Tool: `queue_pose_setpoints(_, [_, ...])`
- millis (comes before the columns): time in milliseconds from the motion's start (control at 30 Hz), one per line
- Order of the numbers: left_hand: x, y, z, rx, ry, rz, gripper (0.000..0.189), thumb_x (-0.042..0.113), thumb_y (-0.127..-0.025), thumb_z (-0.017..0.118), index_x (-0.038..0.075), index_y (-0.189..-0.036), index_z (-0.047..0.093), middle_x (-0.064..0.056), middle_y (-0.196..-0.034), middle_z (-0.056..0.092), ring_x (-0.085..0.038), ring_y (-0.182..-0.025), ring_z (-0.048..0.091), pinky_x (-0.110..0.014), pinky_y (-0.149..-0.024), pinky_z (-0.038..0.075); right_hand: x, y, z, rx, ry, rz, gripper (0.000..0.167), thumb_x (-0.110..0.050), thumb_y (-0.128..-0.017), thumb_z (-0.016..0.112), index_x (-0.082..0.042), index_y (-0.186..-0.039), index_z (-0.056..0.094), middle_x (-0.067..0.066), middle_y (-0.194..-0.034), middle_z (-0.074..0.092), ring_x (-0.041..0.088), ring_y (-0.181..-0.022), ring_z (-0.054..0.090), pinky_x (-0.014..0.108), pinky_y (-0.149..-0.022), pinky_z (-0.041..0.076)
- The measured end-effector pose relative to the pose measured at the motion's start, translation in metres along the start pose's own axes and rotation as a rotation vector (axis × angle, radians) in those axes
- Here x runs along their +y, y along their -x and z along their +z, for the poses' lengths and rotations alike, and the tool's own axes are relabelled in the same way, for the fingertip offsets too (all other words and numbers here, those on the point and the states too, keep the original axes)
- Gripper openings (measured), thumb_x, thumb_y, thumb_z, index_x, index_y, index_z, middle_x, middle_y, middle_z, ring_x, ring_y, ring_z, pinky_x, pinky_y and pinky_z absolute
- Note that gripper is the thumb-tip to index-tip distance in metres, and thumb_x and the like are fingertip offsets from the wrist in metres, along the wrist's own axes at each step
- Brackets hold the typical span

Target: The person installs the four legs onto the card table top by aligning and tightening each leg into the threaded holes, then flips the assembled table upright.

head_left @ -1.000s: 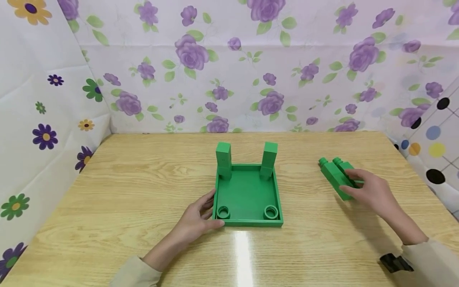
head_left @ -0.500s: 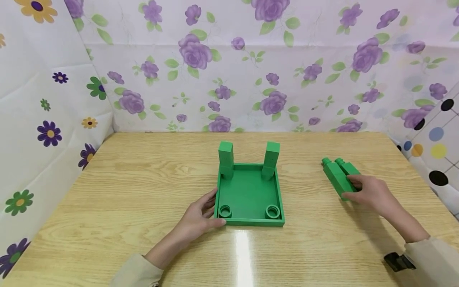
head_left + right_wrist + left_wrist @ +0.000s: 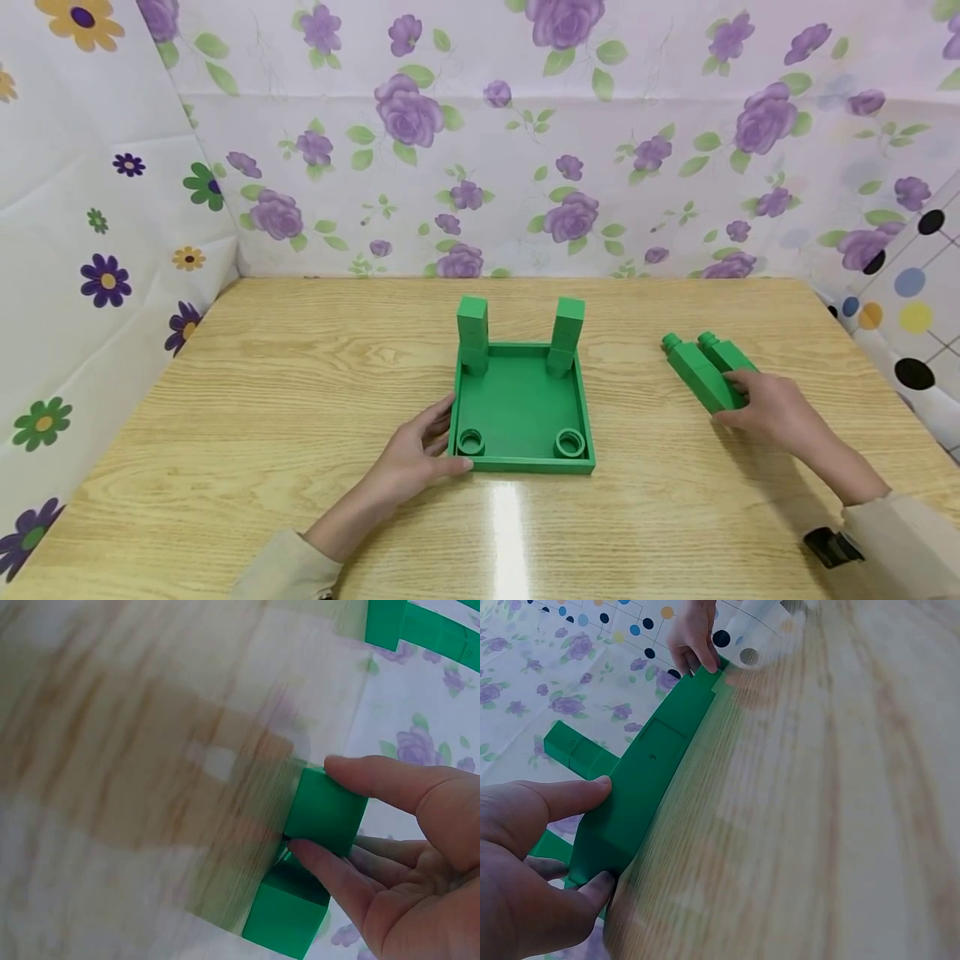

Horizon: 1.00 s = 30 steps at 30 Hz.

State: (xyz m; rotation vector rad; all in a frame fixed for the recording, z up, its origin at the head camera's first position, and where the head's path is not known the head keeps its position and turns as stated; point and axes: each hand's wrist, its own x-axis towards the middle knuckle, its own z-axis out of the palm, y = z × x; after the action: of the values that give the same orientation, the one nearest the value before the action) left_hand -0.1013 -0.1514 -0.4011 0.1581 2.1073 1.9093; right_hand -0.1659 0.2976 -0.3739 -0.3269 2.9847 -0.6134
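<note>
A green block [image 3: 697,372] with a ridged round end lies to the right of the tray, its ridged end pointing away from the person, up and left in the head view. The right hand [image 3: 776,412] has its grip clamped on the near end, thumb on 1 side and a finger on the other; whether the block touches the surface I cannot tell. Just beside it, on its right, lies a 2nd green block [image 3: 727,356] of the same kind, partly hidden by the fingers.

The green tray [image 3: 521,400] sits flat near the middle of the surface [image 3: 300,400]. The left hand [image 3: 412,454] has its grip clamped around the near left corner, thumb along the front wall, fingers at the left side. At the tray's far corners stand 2 green posts, a left post [image 3: 472,329] and a right post [image 3: 567,329]; in the near corners are 2 round sockets, a left socket [image 3: 470,442] and a right socket [image 3: 569,443].

Beige sleeves [image 3: 288,567] cover the forearms, with a black strap [image 3: 832,547] by the right cuff. Behind the surface hangs a sheet with purple roses [image 3: 337,67].
</note>
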Motion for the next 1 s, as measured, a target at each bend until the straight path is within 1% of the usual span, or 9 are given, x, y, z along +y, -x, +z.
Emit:
queue_pose_setpoints(100, [-0.001,0.001,0.001,-0.005,0.0,-0.002,0.089,-0.002,-0.08,0.076,0.005,-0.153,0.026,-0.022,-0.145,0.039,-0.039,-0.133,0.038,-0.035,-0.103,0.043,-0.001,0.002,0.001,0.019,-0.007,-0.002,0.065,-0.015,-0.077,0.079,0.024,-0.119,0.05,0.039,-0.1,0.06,0.043,-0.082,0.062,0.048,-0.061,0.055])
queue_pose_setpoints(267, [-0.003,0.001,0.002,-0.012,0.005,-0.003,0.089,-0.001,-0.08,0.076,0.005,-0.153,0.026,-0.022,-0.146,0.038,-0.039,-0.134,0.037,-0.034,-0.104,0.043,-0.005,0.003,-0.002,0.047,-0.04,0.031,0.06,-0.019,-0.082,0.073,0.021,-0.121,0.053,0.038,-0.102,0.06,0.041,-0.083,0.061,0.047,-0.063,0.053])
queue_pose_setpoints(367, [-0.003,0.001,0.001,-0.019,0.011,0.0,0.089,-0.001,-0.08,0.076,0.005,-0.153,0.025,-0.022,-0.146,0.038,-0.04,-0.134,0.036,-0.034,-0.104,0.043,-0.009,0.003,-0.006,0.075,-0.068,0.035,0.057,-0.023,-0.086,0.071,0.018,-0.123,0.054,0.036,-0.103,0.061,0.04,-0.084,0.061,0.042,-0.061,0.052])
queue_pose_setpoints(500, [-0.003,0.0,0.0,-0.025,0.012,0.001,0.089,-0.001,-0.08,0.076,0.004,-0.153,0.024,-0.022,-0.147,0.037,-0.039,-0.134,0.036,-0.033,-0.104,0.043,-0.017,0.003,-0.011,0.155,-0.115,0.003,0.053,-0.024,-0.09,0.07,0.014,-0.123,0.056,0.033,-0.101,0.063,0.041,-0.086,0.062,0.031,-0.055,0.051])
queue_pose_setpoints(600, [-0.002,0.0,-0.001,-0.019,0.007,-0.003,0.09,-0.002,-0.08,0.076,0.005,-0.153,0.024,-0.022,-0.147,0.037,-0.038,-0.134,0.036,-0.033,-0.103,0.043,-0.024,0.005,-0.015,0.211,-0.187,-0.001,0.051,-0.024,-0.091,0.07,0.01,-0.125,0.057,0.031,-0.104,0.063,0.041,-0.091,0.063,0.024,-0.054,0.052])
queue_pose_setpoints(700, [-0.002,-0.001,-0.001,-0.015,0.007,-0.004,0.09,-0.002,-0.08,0.076,0.005,-0.153,0.024,-0.022,-0.147,0.037,-0.038,-0.134,0.037,-0.033,-0.102,0.044,-0.032,0.006,-0.022,0.25,-0.296,0.016,0.051,-0.026,-0.092,0.069,0.005,-0.13,0.055,0.026,-0.11,0.063,0.018,-0.091,0.065,0.016,-0.058,0.052])
queue_pose_setpoints(833, [-0.001,-0.002,-0.002,-0.012,0.009,-0.001,0.089,-0.004,-0.08,0.075,0.005,-0.153,0.024,-0.022,-0.147,0.037,-0.037,-0.134,0.038,-0.033,-0.102,0.044,-0.043,0.006,-0.028,0.297,-0.445,0.032,0.055,-0.029,-0.091,0.07,0.002,-0.133,0.053,-0.002,-0.112,0.063,-0.011,-0.092,0.054,0.008,-0.069,0.05])
queue_pose_setpoints(933, [-0.002,-0.002,-0.002,-0.009,0.009,-0.003,0.09,-0.004,-0.08,0.075,0.005,-0.153,0.025,-0.021,-0.147,0.037,-0.037,-0.134,0.038,-0.032,-0.102,0.044,-0.055,0.004,-0.028,0.319,-0.522,-0.002,0.054,-0.027,-0.092,0.069,0.002,-0.134,0.052,-0.016,-0.109,0.059,-0.01,-0.097,0.054,0.006,-0.077,0.048])
queue_pose_setpoints(1000, [-0.002,-0.002,-0.002,-0.009,0.009,-0.005,0.09,-0.004,-0.08,0.075,0.005,-0.153,0.024,-0.021,-0.147,0.037,-0.036,-0.134,0.038,-0.032,-0.102,0.044,-0.063,0.002,-0.026,0.329,-0.524,-0.047,0.052,-0.024,-0.094,0.066,0.003,-0.136,0.051,-0.011,-0.113,0.06,-0.009,-0.097,0.055,0.006,-0.077,0.048])
